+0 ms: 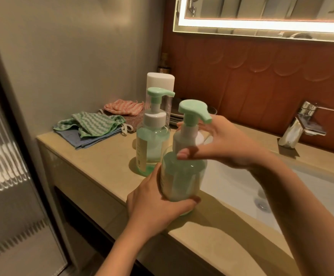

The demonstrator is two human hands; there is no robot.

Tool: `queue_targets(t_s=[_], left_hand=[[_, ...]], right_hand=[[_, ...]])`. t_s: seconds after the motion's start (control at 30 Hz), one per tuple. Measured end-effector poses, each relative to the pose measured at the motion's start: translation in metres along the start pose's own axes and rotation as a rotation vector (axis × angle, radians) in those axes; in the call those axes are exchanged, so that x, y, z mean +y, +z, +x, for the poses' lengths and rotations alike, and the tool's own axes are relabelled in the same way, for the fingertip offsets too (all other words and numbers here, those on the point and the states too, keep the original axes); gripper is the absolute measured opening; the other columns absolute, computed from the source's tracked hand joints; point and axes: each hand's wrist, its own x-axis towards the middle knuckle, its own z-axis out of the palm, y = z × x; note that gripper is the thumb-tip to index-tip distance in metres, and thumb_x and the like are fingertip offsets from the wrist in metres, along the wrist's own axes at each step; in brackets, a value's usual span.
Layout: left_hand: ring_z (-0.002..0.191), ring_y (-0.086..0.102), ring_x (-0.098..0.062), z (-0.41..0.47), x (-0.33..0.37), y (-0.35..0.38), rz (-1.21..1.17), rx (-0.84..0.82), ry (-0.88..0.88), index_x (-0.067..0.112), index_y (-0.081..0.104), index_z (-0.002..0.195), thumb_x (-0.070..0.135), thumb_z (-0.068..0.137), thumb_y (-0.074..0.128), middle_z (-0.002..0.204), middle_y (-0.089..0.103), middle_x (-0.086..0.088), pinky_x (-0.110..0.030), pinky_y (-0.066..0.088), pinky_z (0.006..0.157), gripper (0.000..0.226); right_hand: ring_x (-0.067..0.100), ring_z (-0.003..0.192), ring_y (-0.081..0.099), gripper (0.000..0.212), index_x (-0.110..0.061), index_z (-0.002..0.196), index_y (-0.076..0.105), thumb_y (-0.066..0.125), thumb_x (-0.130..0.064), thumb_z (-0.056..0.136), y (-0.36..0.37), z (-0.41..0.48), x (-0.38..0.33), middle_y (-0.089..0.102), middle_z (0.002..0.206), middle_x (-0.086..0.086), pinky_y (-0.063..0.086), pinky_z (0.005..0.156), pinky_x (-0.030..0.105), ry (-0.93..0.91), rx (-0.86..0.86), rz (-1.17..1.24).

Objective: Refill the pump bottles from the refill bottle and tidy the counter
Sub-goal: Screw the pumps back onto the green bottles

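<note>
The near pump bottle (183, 176), clear with pale green liquid and a mint pump head, is held by both hands over the front strip of the counter (94, 170), just left of the sink basin (239, 188). Whether its base touches the counter cannot be told. The left hand (158, 204) wraps the lower body from the near-left side, thumb curled under the bottom edge. The right hand (219, 144) closes around the white collar below the pump, thumb on the front of the shoulder and fingers behind the neck.

Just beyond it to the left, a second pump bottle (152, 144) of the same kind stands upright on the counter. Directly behind that one is a tall clear bottle with a white cap (160, 81).

Further left, by the wall, lies a pile of cloths: a green zigzag cloth (94, 124) on a folded blue cloth (90, 140), with a pink cloth (124, 106) behind them. A chrome faucet (305, 122) stands at the far right of the basin, and a lit mirror (261, 14) hangs above the tiled wall.
</note>
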Motion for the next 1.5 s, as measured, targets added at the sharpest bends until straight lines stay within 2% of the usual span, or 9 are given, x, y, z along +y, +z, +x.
queue_targets(t_s=[0.17, 0.3, 0.43, 0.73, 0.87, 1.07, 1.23, 1.4, 1.5], left_hand=[[0.103, 0.056, -0.008, 0.0, -0.001, 0.0, -0.044, -0.002, -0.034, 0.051, 0.043, 0.118, 0.079, 0.031, 0.054, 0.103, 0.058, 0.026, -0.031, 0.044, 0.089, 0.092], [0.102, 0.054, -0.007, 0.0, -0.001, 0.0, -0.029, -0.012, -0.018, 0.052, 0.038, 0.121, 0.081, 0.032, 0.052, 0.103, 0.057, 0.029, -0.028, 0.041, 0.088, 0.095], [0.087, 0.05, -0.007, 0.0, 0.002, -0.001, -0.005, -0.019, -0.024, 0.055, 0.037, 0.111, 0.08, 0.033, 0.051, 0.086, 0.048, 0.036, -0.026, 0.038, 0.083, 0.083], [0.11, 0.052, -0.009, -0.002, 0.001, -0.001, -0.005, -0.029, -0.007, 0.052, 0.032, 0.127, 0.084, 0.035, 0.048, 0.115, 0.056, 0.023, -0.032, 0.039, 0.097, 0.098], [0.104, 0.054, -0.009, -0.001, 0.002, -0.001, 0.006, -0.021, -0.015, 0.051, 0.037, 0.122, 0.081, 0.034, 0.049, 0.104, 0.055, 0.025, -0.03, 0.041, 0.091, 0.093], [0.103, 0.057, -0.013, 0.001, -0.003, 0.002, 0.045, -0.02, -0.024, 0.035, 0.051, 0.12, 0.085, 0.033, 0.046, 0.104, 0.06, 0.018, -0.036, 0.045, 0.092, 0.1], [0.113, 0.052, -0.013, 0.001, -0.004, 0.003, 0.022, -0.015, -0.072, 0.039, 0.045, 0.126, 0.084, 0.031, 0.05, 0.119, 0.058, 0.014, -0.039, 0.041, 0.097, 0.105], [0.108, 0.054, -0.01, -0.001, 0.0, 0.001, 0.007, -0.021, -0.046, 0.047, 0.04, 0.119, 0.08, 0.034, 0.053, 0.109, 0.057, 0.021, -0.028, 0.04, 0.087, 0.092], [0.108, 0.054, -0.011, 0.0, -0.001, 0.0, 0.02, -0.03, -0.02, 0.048, 0.037, 0.122, 0.081, 0.036, 0.055, 0.111, 0.057, 0.022, -0.027, 0.039, 0.085, 0.093]], right_hand=[[-0.019, 0.082, 0.049, 0.034, -0.043, 0.086, 0.046, 0.076, -0.04, 0.071, 0.022, 0.001, -0.006, 0.05, 0.09, -0.025, 0.042, 0.069, 0.003, -0.036, 0.132, -0.033], [-0.023, 0.109, 0.042, 0.03, -0.046, 0.113, 0.042, 0.051, -0.04, 0.084, 0.006, -0.005, -0.009, 0.043, 0.12, -0.035, 0.036, 0.088, 0.002, -0.019, -0.132, 0.085], [-0.004, 0.132, 0.034, 0.049, -0.034, 0.136, 0.036, 0.043, -0.033, 0.087, -0.009, -0.008, -0.001, 0.037, 0.147, -0.017, 0.029, 0.11, 0.02, 0.042, -0.299, 0.197], [0.011, 0.123, 0.051, 0.037, -0.015, 0.12, 0.058, 0.054, -0.01, 0.084, -0.01, -0.003, 0.01, 0.059, 0.127, -0.007, 0.044, 0.099, 0.026, 0.034, -0.249, 0.333], [0.001, 0.114, 0.056, 0.035, -0.019, 0.11, 0.061, 0.062, -0.009, 0.077, -0.009, -0.002, 0.006, 0.065, 0.111, -0.019, 0.044, 0.093, 0.016, 0.017, -0.175, 0.272], [-0.009, 0.103, 0.057, 0.046, -0.036, 0.097, 0.058, 0.083, -0.026, 0.061, -0.002, 0.001, 0.005, 0.066, 0.097, -0.032, 0.042, 0.085, 0.003, -0.021, -0.03, 0.165], [-0.001, 0.095, 0.06, 0.062, -0.043, 0.103, 0.052, 0.079, -0.052, 0.047, 0.012, 0.007, 0.006, 0.063, 0.09, -0.031, 0.05, 0.085, 0.026, -0.012, 0.123, 0.092], [-0.012, 0.076, 0.059, 0.039, -0.038, 0.086, 0.052, 0.08, -0.028, 0.061, 0.02, 0.004, 0.002, 0.062, 0.076, -0.033, 0.044, 0.064, 0.006, -0.062, 0.043, 0.16], [-0.006, 0.097, 0.06, 0.036, -0.035, 0.102, 0.057, 0.073, -0.03, 0.07, 0.017, 0.003, 0.001, 0.065, 0.099, -0.026, 0.046, 0.077, 0.01, -0.053, -0.046, 0.188]])
